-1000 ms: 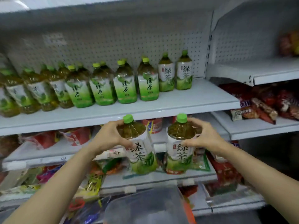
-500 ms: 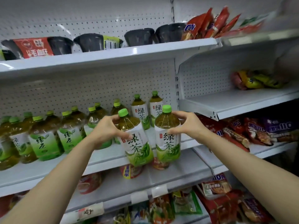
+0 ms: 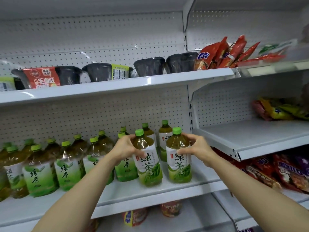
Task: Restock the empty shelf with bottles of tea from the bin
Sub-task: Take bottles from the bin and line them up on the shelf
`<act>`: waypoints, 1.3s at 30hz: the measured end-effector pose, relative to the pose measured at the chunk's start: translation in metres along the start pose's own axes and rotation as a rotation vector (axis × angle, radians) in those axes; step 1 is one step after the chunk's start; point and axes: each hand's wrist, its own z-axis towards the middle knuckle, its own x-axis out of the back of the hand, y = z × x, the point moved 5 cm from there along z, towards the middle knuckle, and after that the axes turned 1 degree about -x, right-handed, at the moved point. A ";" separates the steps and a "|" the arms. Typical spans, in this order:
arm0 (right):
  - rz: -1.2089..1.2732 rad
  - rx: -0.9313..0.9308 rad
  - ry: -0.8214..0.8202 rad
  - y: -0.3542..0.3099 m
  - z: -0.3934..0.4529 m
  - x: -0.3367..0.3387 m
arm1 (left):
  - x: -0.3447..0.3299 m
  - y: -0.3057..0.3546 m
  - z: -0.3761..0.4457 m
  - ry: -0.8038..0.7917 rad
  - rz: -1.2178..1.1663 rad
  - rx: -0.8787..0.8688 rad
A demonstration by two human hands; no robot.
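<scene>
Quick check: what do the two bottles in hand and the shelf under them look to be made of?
Left bottle and right bottle: clear glossy plastic, likely; highlights on the shoulders, tea visible through, green screw caps, printed wrap labels. Tea shelf: white painted sheet metal, probably; smooth sheen, folded front edge.

Two green-capped tea bottles (image 3: pixel 178 158) with white-and-green labels, side by side at the shelf (image 3: pixel 150 193) front, left one (image 3: pixel 147 161) tilted, more bottles (image 3: pixel 66 164) in rows behind

Two hands (image 3: pixel 127 148) (image 3: pixel 197 148), two held tea bottles (image 3: pixel 147 158) (image 3: pixel 178 158), four black bowls (image 3: pixel 98 72).
</scene>
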 end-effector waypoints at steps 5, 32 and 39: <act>-0.005 0.006 -0.018 0.009 0.021 -0.003 | -0.007 -0.012 0.023 -0.035 0.026 0.022; -0.019 0.162 0.027 0.054 0.029 -0.020 | 0.004 -0.001 0.061 0.117 0.164 -0.175; -0.018 0.206 0.090 0.060 0.027 -0.027 | -0.010 -0.008 0.075 0.141 0.107 -0.158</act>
